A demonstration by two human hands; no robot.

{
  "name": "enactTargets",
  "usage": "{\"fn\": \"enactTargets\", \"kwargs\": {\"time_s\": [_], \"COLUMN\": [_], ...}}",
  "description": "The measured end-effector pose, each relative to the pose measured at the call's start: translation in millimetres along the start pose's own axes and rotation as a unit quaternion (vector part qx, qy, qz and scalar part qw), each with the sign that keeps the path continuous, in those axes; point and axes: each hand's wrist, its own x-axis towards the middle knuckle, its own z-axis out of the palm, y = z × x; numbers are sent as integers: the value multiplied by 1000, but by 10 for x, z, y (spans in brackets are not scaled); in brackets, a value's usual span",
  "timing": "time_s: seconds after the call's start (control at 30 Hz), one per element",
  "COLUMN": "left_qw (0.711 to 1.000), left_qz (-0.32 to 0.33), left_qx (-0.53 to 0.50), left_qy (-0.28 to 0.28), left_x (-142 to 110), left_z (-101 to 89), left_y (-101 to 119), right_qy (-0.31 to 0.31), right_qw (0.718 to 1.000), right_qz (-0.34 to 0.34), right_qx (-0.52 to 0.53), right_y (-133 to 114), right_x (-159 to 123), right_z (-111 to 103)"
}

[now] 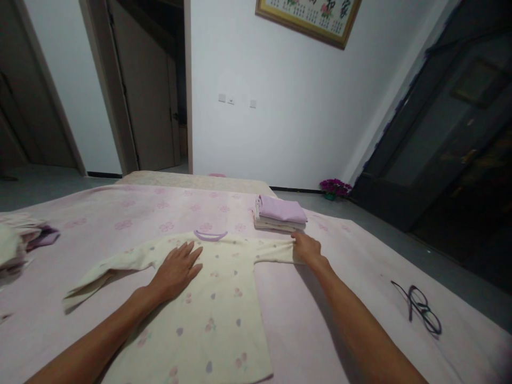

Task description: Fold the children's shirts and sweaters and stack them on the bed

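A pale yellow long-sleeved shirt (224,304) with small hearts and cherries and a lilac neckband lies spread on the pink sheet, its neck away from me. My left hand (180,271) rests flat near the shoulder at the left of the neck, fingers stretched out. At the right, my right hand (307,248) grips the end of the sleeve, which is drawn out straight; the cuff is hidden in the fingers. The other sleeve reaches out to the left, slightly creased and bent. Just beyond my right hand sits a stack of folded clothes (280,210), lilac on top.
Black-framed glasses (424,310) lie at the right on the pink flowered sheet (320,330). A heap of loose clothes (18,242) is at the left edge. Past the far edge stand a white wall, a door (146,101) and a pot of purple flowers (335,188).
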Motion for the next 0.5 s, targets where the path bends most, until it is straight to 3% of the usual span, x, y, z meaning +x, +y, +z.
{"fn": "enactTargets", "kwargs": {"time_s": [0.27,0.5], "left_qw": [1000,1000], "left_qz": [-4,-13], "left_qx": [20,5], "left_qy": [-7,-11], "left_x": [-2,-15], "left_z": [-8,-59], "left_y": [13,55], "right_qy": [34,51], "right_qw": [992,994], "right_qz": [99,78], "right_qx": [65,61], "right_y": [258,345], "right_x": [-29,-38], "right_z": [392,278]}}
